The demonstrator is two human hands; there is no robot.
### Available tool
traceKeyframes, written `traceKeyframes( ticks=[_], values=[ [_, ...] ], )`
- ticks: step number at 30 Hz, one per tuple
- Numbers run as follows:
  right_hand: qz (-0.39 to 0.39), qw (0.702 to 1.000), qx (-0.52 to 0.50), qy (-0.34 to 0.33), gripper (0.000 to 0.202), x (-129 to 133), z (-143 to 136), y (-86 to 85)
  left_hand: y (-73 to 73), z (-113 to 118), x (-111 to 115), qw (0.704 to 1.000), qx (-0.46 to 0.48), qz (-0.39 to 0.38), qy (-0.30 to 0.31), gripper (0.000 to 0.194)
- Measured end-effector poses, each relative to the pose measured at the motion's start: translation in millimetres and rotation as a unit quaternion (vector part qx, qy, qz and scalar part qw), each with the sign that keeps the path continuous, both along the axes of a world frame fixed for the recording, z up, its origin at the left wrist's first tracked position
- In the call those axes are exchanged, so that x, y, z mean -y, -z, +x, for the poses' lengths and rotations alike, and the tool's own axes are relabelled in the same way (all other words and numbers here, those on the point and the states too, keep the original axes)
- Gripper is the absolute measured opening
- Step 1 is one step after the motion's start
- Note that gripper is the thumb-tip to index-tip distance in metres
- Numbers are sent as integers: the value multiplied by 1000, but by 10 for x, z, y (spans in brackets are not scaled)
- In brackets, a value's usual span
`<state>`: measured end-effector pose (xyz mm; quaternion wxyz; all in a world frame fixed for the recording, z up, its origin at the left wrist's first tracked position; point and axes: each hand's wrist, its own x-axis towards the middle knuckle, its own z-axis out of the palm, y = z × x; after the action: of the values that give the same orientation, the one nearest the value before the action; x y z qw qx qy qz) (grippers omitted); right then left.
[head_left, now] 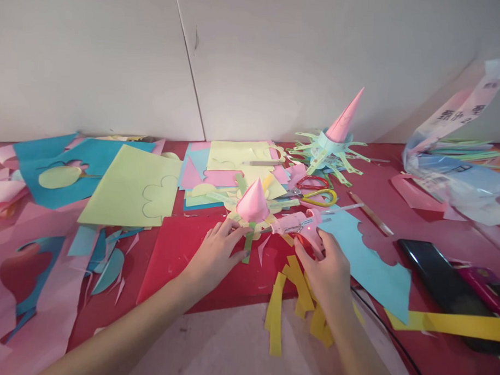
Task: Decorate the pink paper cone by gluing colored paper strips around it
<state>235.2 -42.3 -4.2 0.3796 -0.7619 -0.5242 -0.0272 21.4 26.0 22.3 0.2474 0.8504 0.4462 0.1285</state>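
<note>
My right hand (pixel 325 266) is wrapped around a pink hot glue gun (pixel 293 223), its nozzle pointing left with a clear glue stick out the back. The nozzle tip is close to a green paper strip (pixel 250 243) at the front of a paper flower with a pink paper cone (pixel 253 201) standing on it. My left hand (pixel 215 249) has its thumb and index finger closed at the green strip, beside the flower's pale yellow petals. The flower rests on a red board (pixel 177 261). Loose yellow paper strips (pixel 276 319) lie in front of my right hand.
Scissors (pixel 315 195) lie behind the glue gun. A taller pink cone piece (pixel 345 119) stands at the back right. Cut paper sheets (pixel 127 188) cover the left. A pencil (pixel 370 213), a black phone (pixel 435 281) and a plastic bag (pixel 464 167) are at right. A black cord (pixel 388 334) trails forward.
</note>
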Motion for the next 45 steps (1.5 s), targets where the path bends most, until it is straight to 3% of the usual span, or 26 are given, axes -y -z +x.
traceKeyframes(
  ticks=[8, 13, 23, 32, 45],
  values=[
    [2, 1000, 5, -2, 37, 1, -1, 7, -3, -1, -1, 999, 28, -21, -8, 13],
    [-2, 1000, 1, 1, 36, -1, 0, 9, -15, 4, 3, 999, 25, -25, -10, 8],
    [0, 1000, 7, -1, 36, 0, -7, -5, 21, 1, 1, 1000, 19, 3, -7, 24],
    [-2, 1000, 3, 1, 36, -1, -11, -14, 32, -6, -3, 1000, 23, 10, -4, 27],
    [-3, 1000, 1, 0, 38, -2, -1, 6, 5, -9, -11, 1000, -3, -14, -4, 47]
  ],
)
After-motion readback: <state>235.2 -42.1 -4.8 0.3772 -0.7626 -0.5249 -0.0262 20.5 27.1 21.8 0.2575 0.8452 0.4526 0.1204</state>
